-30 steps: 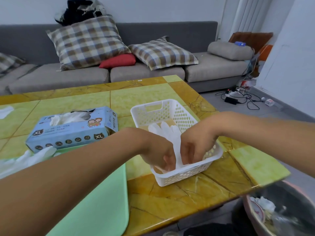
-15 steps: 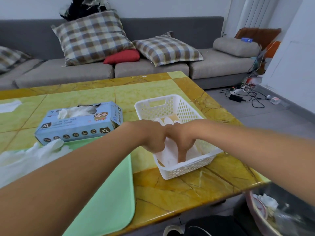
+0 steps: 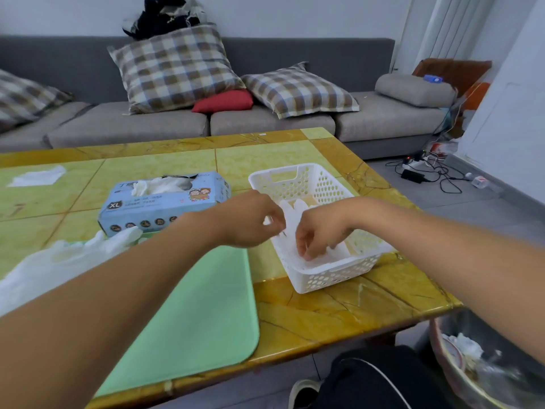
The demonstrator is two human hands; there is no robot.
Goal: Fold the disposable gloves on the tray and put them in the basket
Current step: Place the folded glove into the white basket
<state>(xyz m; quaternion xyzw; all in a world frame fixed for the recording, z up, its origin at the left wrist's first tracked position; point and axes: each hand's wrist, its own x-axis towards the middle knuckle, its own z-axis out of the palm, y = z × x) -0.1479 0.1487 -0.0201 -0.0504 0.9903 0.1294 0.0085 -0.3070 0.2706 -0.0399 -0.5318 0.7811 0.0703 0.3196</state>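
- A flat mint-green plastic tray is seen nearest, lying on the yellow marble-patterned desk; loose translucent white disposable gloves are piled at its left end.
- The left hand is held just above the basket's left rim, fingers loosely curled; whether anything is pinched cannot be told.
- The right hand is reached down into the white perforated plastic basket, its curled fingertips pressed on the folded white glove lying inside.
- A light-blue cardboard glove box marked XL is placed beyond the tray.
- A grey sofa with checked cushions is seen behind.
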